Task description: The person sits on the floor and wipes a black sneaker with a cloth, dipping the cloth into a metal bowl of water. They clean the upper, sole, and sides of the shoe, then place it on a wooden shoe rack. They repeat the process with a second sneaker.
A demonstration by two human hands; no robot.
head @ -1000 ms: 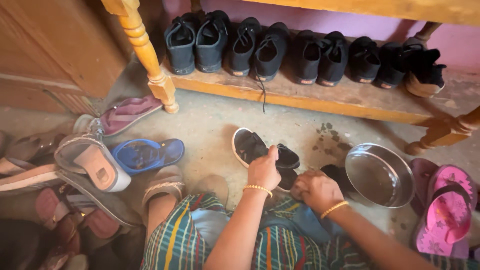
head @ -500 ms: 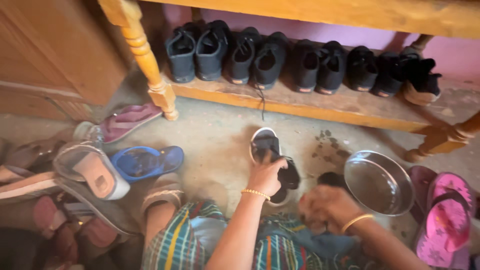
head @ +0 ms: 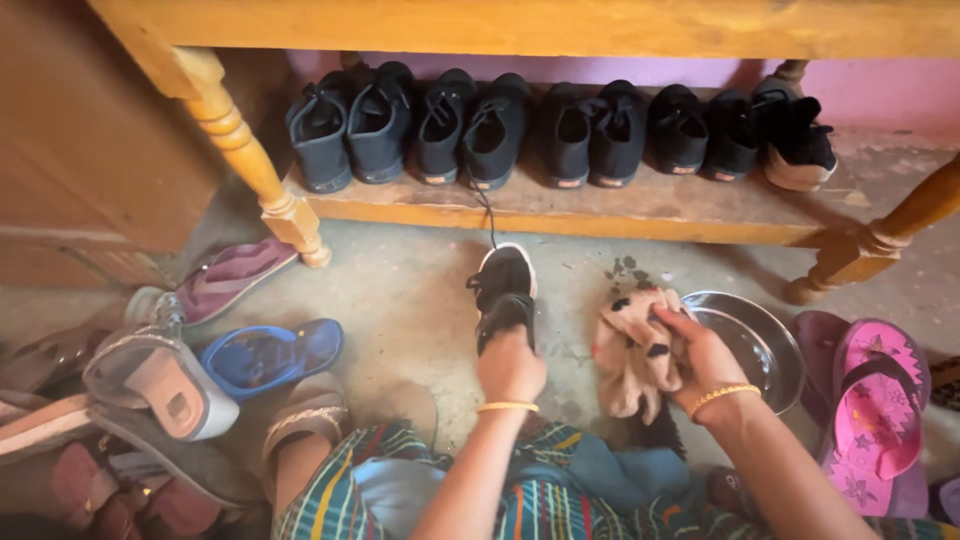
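Note:
My left hand point(head: 510, 366) grips the heel of a black shoe with a white sole point(head: 503, 292), held toe away from me above the concrete floor. My right hand point(head: 700, 355) holds up a stained beige cloth point(head: 632, 358) just right of the shoe, in front of a round steel bowl point(head: 775, 345). Both wrists wear gold bangles. My lap in striped cloth fills the bottom of the view.
A low wooden shelf point(head: 600, 205) carries a row of several black shoes point(head: 500, 125). A turned wooden leg point(head: 262, 185) stands at left. A blue flip-flop point(head: 270, 355), a maroon sandal point(head: 232, 275) and a heap of footwear lie left; pink flip-flops point(head: 878, 410) lie right.
My left hand has turned the black shoe so its toe points away and lifted it. My right hand has risen from my lap with the beige cloth, now held beside the shoe.

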